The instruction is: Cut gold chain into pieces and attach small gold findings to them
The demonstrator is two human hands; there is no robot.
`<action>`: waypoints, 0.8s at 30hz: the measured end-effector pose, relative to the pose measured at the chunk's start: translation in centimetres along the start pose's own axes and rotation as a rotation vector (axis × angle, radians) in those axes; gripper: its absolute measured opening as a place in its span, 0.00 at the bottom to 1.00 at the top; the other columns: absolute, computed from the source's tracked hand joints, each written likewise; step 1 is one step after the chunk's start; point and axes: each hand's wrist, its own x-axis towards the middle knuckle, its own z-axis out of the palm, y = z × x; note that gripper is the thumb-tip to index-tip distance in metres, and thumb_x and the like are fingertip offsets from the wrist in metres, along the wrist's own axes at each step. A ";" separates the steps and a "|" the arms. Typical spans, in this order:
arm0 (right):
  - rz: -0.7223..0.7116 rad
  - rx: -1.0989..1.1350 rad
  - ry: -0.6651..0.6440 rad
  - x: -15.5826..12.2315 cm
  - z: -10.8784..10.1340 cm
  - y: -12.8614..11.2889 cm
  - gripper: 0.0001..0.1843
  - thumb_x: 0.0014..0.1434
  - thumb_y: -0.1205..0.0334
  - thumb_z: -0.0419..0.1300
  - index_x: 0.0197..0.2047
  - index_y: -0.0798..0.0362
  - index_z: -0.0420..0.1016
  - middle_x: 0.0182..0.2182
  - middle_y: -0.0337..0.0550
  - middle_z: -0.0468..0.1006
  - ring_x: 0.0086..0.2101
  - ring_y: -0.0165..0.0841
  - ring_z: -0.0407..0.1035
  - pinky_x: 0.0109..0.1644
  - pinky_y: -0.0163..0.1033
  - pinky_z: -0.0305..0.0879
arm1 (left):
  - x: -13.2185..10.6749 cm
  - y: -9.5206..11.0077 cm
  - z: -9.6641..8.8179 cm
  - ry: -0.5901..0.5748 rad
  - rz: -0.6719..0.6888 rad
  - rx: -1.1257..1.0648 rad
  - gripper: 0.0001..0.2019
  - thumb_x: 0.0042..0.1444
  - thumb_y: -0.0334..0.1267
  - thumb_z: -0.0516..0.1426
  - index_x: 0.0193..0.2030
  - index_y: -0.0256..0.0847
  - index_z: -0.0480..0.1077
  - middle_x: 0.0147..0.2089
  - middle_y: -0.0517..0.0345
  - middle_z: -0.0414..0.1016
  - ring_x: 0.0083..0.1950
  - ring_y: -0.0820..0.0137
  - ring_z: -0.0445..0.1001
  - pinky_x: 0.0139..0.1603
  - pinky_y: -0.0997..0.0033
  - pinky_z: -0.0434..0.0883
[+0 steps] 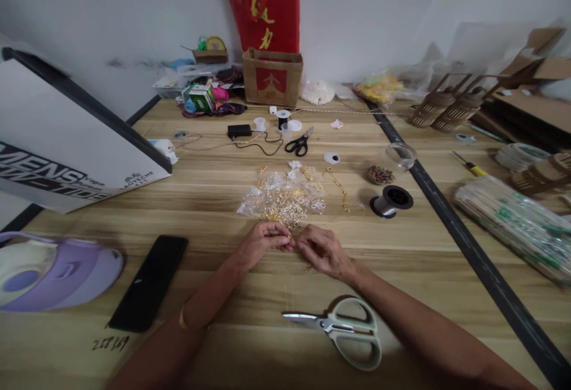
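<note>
My left hand (266,242) pinches a tiny gold-coloured piece (289,237) between thumb and fingertips. Close beside it, my right hand (325,251) has its fingers pressed together, and whatever is in them is too small to make out. Just beyond both hands lies a heap of gold and silver jewellery findings (288,204), partly in clear plastic bags (250,201). Another small gold piece (309,268) rests on the table under my right hand. Nearer to me, between my forearms, lie pale-handled scissors (352,330), their blades pointing left.
Right of the heap are a gold chain (339,191), a spool of fine wire (391,201) and a jar of beads (380,173). Black scissors (299,142) lie behind. A phone (149,283) and purple visor (71,271) sit left; packaged sticks (513,223) lie right.
</note>
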 end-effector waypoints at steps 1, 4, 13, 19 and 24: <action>0.001 0.001 -0.003 0.0 0.0 0.0 0.05 0.61 0.68 0.52 0.37 0.54 0.69 0.29 0.44 0.73 0.29 0.29 0.66 0.32 0.34 0.62 | 0.0 -0.1 0.0 -0.004 0.002 -0.001 0.11 0.42 0.37 0.66 0.30 0.33 0.72 0.28 0.55 0.78 0.29 0.72 0.75 0.33 0.74 0.70; 0.007 0.013 -0.011 0.0 0.0 0.0 0.05 0.61 0.69 0.53 0.37 0.54 0.69 0.29 0.44 0.73 0.29 0.29 0.66 0.32 0.33 0.62 | 0.1 -0.3 -0.2 -0.018 0.014 0.000 0.11 0.43 0.37 0.66 0.31 0.33 0.72 0.28 0.55 0.78 0.29 0.72 0.75 0.33 0.74 0.71; 0.008 -0.004 -0.008 -0.1 0.0 0.0 0.05 0.61 0.68 0.52 0.37 0.55 0.69 0.28 0.44 0.73 0.28 0.29 0.65 0.32 0.33 0.61 | 0.0 -0.3 -0.2 -0.018 0.018 0.016 0.11 0.44 0.37 0.66 0.31 0.33 0.73 0.29 0.55 0.78 0.29 0.73 0.75 0.34 0.74 0.71; 0.006 -0.006 0.001 0.0 0.1 0.1 0.05 0.61 0.68 0.53 0.36 0.55 0.69 0.28 0.43 0.72 0.27 0.28 0.64 0.31 0.33 0.60 | 0.0 -0.3 -0.3 -0.008 0.030 0.049 0.11 0.44 0.37 0.65 0.31 0.33 0.72 0.28 0.56 0.78 0.30 0.72 0.75 0.34 0.74 0.71; 0.029 0.005 -0.008 -0.1 0.1 0.1 0.05 0.61 0.67 0.53 0.36 0.55 0.69 0.27 0.43 0.72 0.26 0.28 0.63 0.30 0.33 0.60 | 0.1 -0.2 -0.1 0.011 0.035 0.077 0.11 0.44 0.38 0.65 0.31 0.33 0.72 0.27 0.56 0.78 0.30 0.72 0.75 0.34 0.73 0.71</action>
